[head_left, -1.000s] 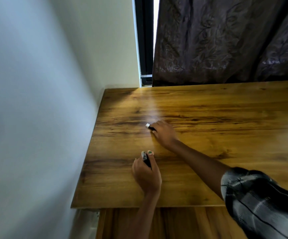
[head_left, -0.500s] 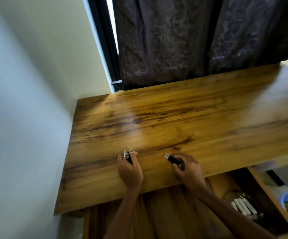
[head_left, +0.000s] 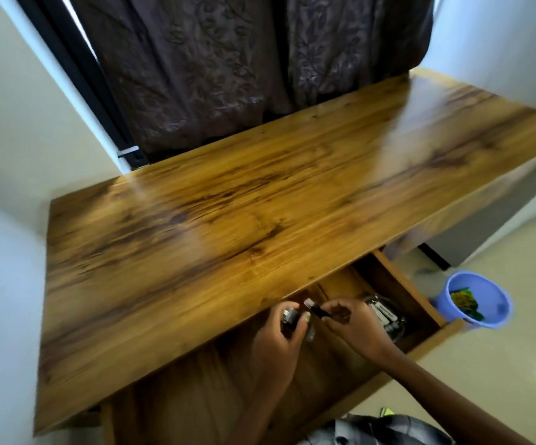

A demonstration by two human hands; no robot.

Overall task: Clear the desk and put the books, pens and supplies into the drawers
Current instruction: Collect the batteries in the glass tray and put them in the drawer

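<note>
Above open drawer (head_left: 414,297), both hands (head_left: 311,329) pinch small black items (head_left: 316,311).

Wooden desk (head_left: 228,226) with strong dark grain, pushed into the corner against the wall and the curtain. Under its front edge an open drawer (head_left: 401,284) of the same wood, holding at the right end a clear container (head_left: 385,313) with small white pieces. On the pale floor (head_left: 501,364) near the drawer, a blue bucket (head_left: 485,290).
</note>
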